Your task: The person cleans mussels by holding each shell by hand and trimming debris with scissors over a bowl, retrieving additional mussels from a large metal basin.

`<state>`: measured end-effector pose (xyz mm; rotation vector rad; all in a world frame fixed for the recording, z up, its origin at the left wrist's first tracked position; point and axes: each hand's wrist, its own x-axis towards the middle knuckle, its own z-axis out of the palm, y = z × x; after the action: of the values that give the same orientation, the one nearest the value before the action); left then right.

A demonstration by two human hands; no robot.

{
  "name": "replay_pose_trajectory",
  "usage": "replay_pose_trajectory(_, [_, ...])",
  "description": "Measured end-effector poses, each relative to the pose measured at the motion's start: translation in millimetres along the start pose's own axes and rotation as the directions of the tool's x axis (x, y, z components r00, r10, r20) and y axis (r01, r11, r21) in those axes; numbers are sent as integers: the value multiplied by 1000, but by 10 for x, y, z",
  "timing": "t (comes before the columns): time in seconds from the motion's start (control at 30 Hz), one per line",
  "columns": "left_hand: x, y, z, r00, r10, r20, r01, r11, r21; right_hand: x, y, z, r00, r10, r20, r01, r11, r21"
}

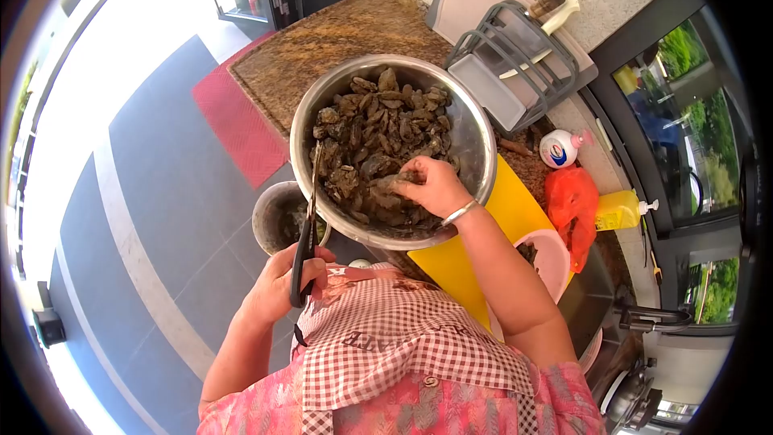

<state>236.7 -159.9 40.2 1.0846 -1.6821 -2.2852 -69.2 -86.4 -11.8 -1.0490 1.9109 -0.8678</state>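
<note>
A large steel bowl [475,133] stands on the counter, heaped with dark brown, rough-shelled shellfish [378,117]. My right hand [435,187], a bangle at its wrist, reaches into the bowl from the right. Its thumb and fingers are pinched on a brown shellfish [394,185] on top of the heap. In my left hand [282,286], at the bowl's near left side, is a pair of scissors [305,250] with black handles. Their blades point up past the rim, and the fingers wrap round the handles.
Below the bowl's left side sits a metal pail [270,213]. A yellow cutting board [515,193] lies to the right, beside a pink basin [555,262] and a red plastic bag [572,205]. Pump bottles [555,149] and a grey rack [515,60] with a knife line the wall.
</note>
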Motion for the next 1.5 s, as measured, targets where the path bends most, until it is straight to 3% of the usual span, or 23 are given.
replay_pose_trajectory(0.03, [47,4,-26,1000,-4,23,4,1000,-23,21,45,-59,995,96,-8,-88,946,312])
replay_pose_trajectory(0.07, [98,-1,-54,999,-6,48,8,999,-45,12,91,-148,987,159,-38,-123,876,467])
replay_pose_trajectory(0.17, [207,68,-29,995,-10,95,14,999,-36,-181,95,-361,984,164,-65,-59,653,755])
replay_pose_trajectory(0.37, [408,277,313,965,-42,260,15,995,103,-1150,269,-684,931,48,-361,299,468,832])
replay_pose_trajectory(0.4, [427,365,434,956,-51,289,-10,978,207,-1337,361,-728,904,69,-421,327,521,788])
replay_pose_trajectory(0.5, [551,437,788,916,-6,401,-204,854,479,-1901,422,-780,820,215,-531,375,498,782])
replay_pose_trajectory(0.63, [710,376,1246,858,16,513,-432,563,705,-2455,797,-716,833,246,-495,498,54,865])
replay_pose_trajectory(0.77, [795,248,1706,761,-69,644,-561,428,709,-2776,1309,-451,852,404,-333,445,-223,867])
replay_pose_trajectory(0.93, [836,159,2141,715,-145,684,-602,371,707,-2957,1353,-305,881,359,-308,387,-171,906])
replay_pose_trajectory(1.03, [828,102,2332,676,-176,716,-615,401,679,-2995,1365,-258,828,414,-377,396,42,917])
replay_pose_trajectory(1.13, [820,-10,2501,664,-195,721,-576,481,661,-3061,1453,-282,840,388,-380,413,-2,911])
replay_pose_trajectory(1.23, [739,73,2706,661,-257,705,-587,409,699,-3127,1417,-348,829,388,-403,415,56,908])
replay_pose_trajectory(1.33, [759,-149,2759,625,-179,760,-625,469,625,-3146,1557,-341,750,500,-433,342,267,901])
replay_pose_trajectory(1.43, [743,-146,2827,625,-333,706,-462,571,679,-3212,1547,-353,631,518,-578,418,400,816])
replay_pose_trajectory(1.5, [701,-143,2835,645,-363,672,-370,621,691,-3252,1567,-391,609,562,-561,460,326,826])
